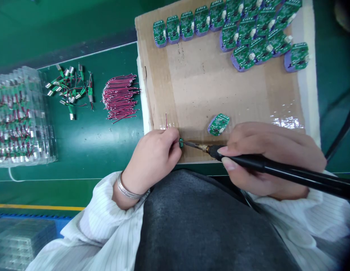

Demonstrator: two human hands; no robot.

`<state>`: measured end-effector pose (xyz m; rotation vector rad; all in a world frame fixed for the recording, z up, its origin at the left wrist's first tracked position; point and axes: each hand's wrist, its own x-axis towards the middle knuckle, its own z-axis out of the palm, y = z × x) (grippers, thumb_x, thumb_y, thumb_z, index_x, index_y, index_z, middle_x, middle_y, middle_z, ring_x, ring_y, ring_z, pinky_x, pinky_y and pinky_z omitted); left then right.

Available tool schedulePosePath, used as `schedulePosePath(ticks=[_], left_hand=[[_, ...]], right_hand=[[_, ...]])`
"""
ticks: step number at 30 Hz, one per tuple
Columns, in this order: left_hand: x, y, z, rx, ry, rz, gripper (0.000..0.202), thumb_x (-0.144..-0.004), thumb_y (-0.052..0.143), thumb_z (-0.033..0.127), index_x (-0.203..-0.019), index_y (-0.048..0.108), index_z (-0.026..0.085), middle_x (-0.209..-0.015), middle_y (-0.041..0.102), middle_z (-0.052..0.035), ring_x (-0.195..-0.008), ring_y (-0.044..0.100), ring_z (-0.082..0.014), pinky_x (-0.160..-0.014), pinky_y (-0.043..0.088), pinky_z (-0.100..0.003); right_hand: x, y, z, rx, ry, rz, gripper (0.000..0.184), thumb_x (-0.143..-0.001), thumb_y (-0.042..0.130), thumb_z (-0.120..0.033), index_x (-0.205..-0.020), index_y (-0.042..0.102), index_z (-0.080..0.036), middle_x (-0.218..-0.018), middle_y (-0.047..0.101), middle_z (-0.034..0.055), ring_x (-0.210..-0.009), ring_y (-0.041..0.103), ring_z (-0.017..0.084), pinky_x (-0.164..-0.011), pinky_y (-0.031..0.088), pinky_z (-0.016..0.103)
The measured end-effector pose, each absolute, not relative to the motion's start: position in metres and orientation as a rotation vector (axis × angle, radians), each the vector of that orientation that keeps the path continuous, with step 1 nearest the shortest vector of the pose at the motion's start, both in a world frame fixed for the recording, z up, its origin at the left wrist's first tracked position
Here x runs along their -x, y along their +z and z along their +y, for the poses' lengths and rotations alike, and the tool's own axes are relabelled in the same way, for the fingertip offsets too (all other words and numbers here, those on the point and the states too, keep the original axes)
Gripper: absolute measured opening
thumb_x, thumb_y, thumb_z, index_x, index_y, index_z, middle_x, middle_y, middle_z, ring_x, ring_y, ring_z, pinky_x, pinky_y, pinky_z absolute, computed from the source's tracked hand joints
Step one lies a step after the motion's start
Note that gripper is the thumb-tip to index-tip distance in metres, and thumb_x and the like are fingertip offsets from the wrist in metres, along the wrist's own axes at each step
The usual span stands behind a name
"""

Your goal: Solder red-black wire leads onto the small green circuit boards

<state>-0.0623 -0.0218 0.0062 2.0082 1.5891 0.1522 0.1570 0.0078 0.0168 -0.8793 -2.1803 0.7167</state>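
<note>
My right hand [265, 154] grips a black soldering iron [290, 174] like a pen, its tip pointing left. That tip meets, or nearly meets, a small green circuit board [181, 142] at the fingertips of my left hand [159, 152]. The left thumb and fingers are pinched together on the little board, hiding most of it. A thin red wire [166, 121] sticks up from behind the left knuckles; where its lower end goes is hidden. Just above the iron, a larger green circuit board with a purple underside [219, 124] lies on the cardboard [191, 86].
Rows of purple-backed green boards [201, 20] line the cardboard's far side. To the left lie a bundle of red and black wires [121, 98], a pile of small wired metal cylinders [71, 86] and stacked clear trays [22, 120]. A black cable [341, 131] curves at right.
</note>
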Motion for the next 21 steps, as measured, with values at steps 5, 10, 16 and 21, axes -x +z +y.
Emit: schedulePosePath(ticks=[5,10,16,21], left_hand=[[0.062,0.007,-0.022,-2.003,0.154,1.588,0.008,-0.082,0.049,0.014,-0.078,0.054,0.018,-0.063,0.050,0.0014,-0.059,0.048,-0.0143,-0.058,0.033,-0.028],[0.061,0.007,-0.020,-2.001,0.155,1.586,0.008,-0.082,0.049,0.013,-0.078,0.055,0.018,-0.064,0.051,0.0012,-0.059,0.048,-0.0141,-0.057,0.033,-0.027],[0.062,0.007,-0.021,-1.989,0.157,1.586,0.007,-0.082,0.050,0.013,-0.079,0.054,0.018,-0.063,0.049,0.0016,-0.059,0.047,-0.0139,-0.057,0.032,-0.027],[0.061,0.006,-0.021,-1.990,0.155,1.591,0.007,-0.081,0.050,0.013,-0.078,0.053,0.018,-0.063,0.048,0.0022,-0.058,0.046,-0.0136,-0.057,0.031,-0.027]], right_hand=[[-0.158,0.017,0.010,0.777,0.643,-2.229,0.020,-0.072,0.060,-0.009,-0.081,0.060,-0.027,-0.067,0.065,0.0005,-0.062,0.064,0.018,-0.060,0.060,0.034],[-0.155,0.018,0.010,0.661,0.618,-2.277,0.018,-0.071,0.062,-0.007,-0.080,0.060,-0.022,-0.066,0.063,0.0030,-0.059,0.062,0.017,-0.057,0.058,0.032],[-0.160,0.022,0.013,0.671,0.568,-2.270,0.018,-0.071,0.060,-0.008,-0.080,0.059,-0.024,-0.064,0.061,0.0005,-0.055,0.060,0.015,-0.053,0.057,0.030],[-0.165,0.022,0.015,0.621,0.601,-2.236,0.019,-0.067,0.063,-0.006,-0.080,0.060,-0.021,-0.064,0.058,0.0024,-0.054,0.058,0.015,-0.047,0.053,0.029]])
